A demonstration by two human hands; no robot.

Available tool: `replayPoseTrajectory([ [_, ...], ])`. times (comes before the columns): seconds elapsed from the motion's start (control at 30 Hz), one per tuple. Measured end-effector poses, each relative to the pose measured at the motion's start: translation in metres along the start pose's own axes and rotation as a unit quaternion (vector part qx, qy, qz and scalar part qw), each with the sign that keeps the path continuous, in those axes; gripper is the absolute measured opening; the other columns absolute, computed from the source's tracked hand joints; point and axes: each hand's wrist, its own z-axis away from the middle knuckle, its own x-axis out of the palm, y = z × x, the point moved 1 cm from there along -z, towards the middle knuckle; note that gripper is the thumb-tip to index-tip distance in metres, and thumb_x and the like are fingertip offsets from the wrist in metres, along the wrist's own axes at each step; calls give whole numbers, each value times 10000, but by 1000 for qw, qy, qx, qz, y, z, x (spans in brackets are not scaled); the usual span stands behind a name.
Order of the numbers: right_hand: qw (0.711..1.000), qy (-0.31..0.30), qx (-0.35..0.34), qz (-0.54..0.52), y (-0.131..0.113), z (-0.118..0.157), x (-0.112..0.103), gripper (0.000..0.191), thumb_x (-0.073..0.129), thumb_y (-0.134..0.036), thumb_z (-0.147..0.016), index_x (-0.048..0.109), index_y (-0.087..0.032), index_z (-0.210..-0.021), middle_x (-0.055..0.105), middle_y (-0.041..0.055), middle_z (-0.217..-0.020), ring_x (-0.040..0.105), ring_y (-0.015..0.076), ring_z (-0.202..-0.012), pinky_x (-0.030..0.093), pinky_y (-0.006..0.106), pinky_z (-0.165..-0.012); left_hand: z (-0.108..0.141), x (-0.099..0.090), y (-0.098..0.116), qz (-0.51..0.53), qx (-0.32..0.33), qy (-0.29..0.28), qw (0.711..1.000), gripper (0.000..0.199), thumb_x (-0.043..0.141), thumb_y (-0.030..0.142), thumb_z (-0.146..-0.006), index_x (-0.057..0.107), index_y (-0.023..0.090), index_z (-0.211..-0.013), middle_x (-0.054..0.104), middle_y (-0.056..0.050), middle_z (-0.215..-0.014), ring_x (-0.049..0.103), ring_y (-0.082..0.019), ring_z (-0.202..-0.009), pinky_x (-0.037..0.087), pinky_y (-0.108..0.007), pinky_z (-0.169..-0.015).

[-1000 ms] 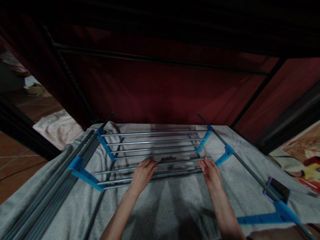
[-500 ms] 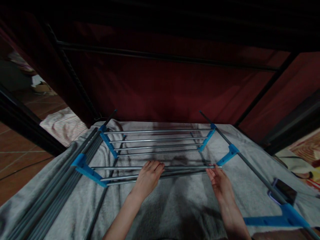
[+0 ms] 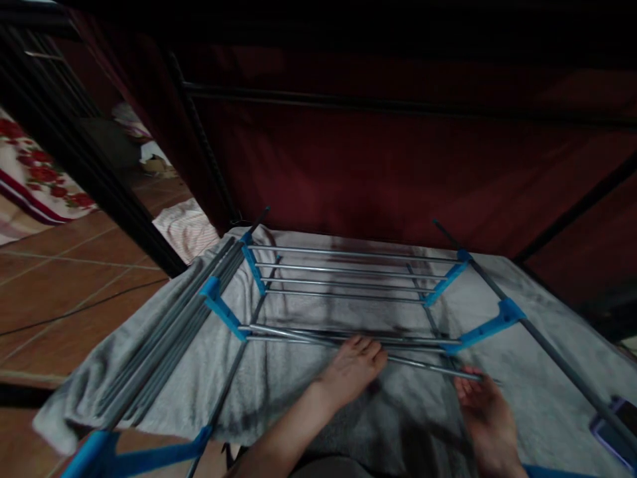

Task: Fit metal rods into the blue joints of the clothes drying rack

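Grey slim metal rod (image 3: 423, 365) slants left to right, its right end on the near side of the right-hand blue plastic bracket (image 3: 485, 332), left hand (image 3: 355, 365) closed over its middle, right hand (image 3: 488, 415) pinching close to that end.

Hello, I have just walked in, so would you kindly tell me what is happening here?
A person is handling a thin grey metal rod on a rack frame, with the left hand around its middle and the right hand at its right end. The rod slants across the nearer rods, its right end outside the blue plastic bracket. Farther back, four silvery rods span two blue brackets. The frame stands over a grey blanket.
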Motion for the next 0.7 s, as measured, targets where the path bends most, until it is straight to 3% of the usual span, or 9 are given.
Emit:
replayPoseTrajectory([
  [0.1, 998, 22, 58, 12, 8, -12, -19, 64, 709, -329, -760, 679, -283, -793, 710, -9, -786, 704, 160, -700, 628, 290, -657, 2, 18, 14, 15, 6, -9, 1000, 255, 476, 101, -956, 637, 176, -1139, 688, -105, -1084, 616, -239, -1063, 455, -388, -979],
  [0.2, 995, 5, 93, 38, 16, -13, -22, 107, 719, -352, -747, 686, -281, -821, 720, 23, -857, 719, 193, -776, 638, 340, -706, 16, 35, 13, 31, -37, -28, 998, 252, 481, 108, -957, 640, 181, -1140, 693, -107, -1106, 627, -235, -1064, 459, -377, -976],
  [0.37, 990, -30, 121, 62, 33, 11, 6, 291, 804, -443, -678, 711, -262, -885, 735, 57, -983, 720, 223, -944, 626, 360, -852, 47, 45, -11, 33, -129, -59, 989, 283, 472, 91, -954, 648, 193, -1151, 690, -96, -1152, 631, -235, -1096, 437, -395, -1039],
  [0.5, 984, -73, 140, 85, 45, 29, 26, 350, 843, -443, -598, 713, -252, -861, 747, 75, -969, 727, 257, -963, 619, 404, -901, 62, 52, -30, 33, -178, -69, 981, 292, 453, 83, -956, 666, 201, -1117, 696, -84, -1137, 636, -233, -1084, 457, -394, -1013],
  [0.7, 970, -107, 170, 137, 46, 39, 27, 307, 806, -462, -603, 699, -245, -792, 779, 100, -946, 745, 304, -965, 596, 474, -942, 70, 67, -43, 46, -195, -61, 978, 321, 446, 89, -956, 683, 212, -1136, 701, -75, -1161, 636, -221, -1071, 472, -383, -1000],
])
